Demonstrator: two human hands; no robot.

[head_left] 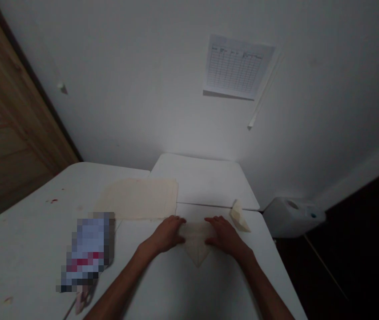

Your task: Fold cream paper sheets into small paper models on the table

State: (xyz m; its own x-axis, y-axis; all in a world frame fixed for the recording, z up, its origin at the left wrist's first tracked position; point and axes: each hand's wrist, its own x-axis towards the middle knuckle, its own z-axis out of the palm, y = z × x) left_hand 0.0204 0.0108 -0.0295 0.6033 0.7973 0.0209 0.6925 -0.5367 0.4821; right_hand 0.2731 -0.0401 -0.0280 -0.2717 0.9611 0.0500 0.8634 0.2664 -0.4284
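A thin, cream-coloured folded sheet [197, 249] lies on the white table in front of me, its lower end coming to a point. I cannot tell whether it is paper or cloth. My left hand [169, 233] grips its left side, thumb below and fingers above. On the opposite side, my right hand [222, 235] grips the right edge in the same way. Beyond my left hand a larger flat cream sheet [143, 198] is spread out. Past my right hand sits a small folded cream piece [239, 217].
A blurred-out blue and white item [87, 249] lies on the left of the white table [29, 249], with pinkish handles [82, 298] below it. A white plastic container [289, 218] stands off the right edge. A printed chart [238, 66] hangs on the wall behind.
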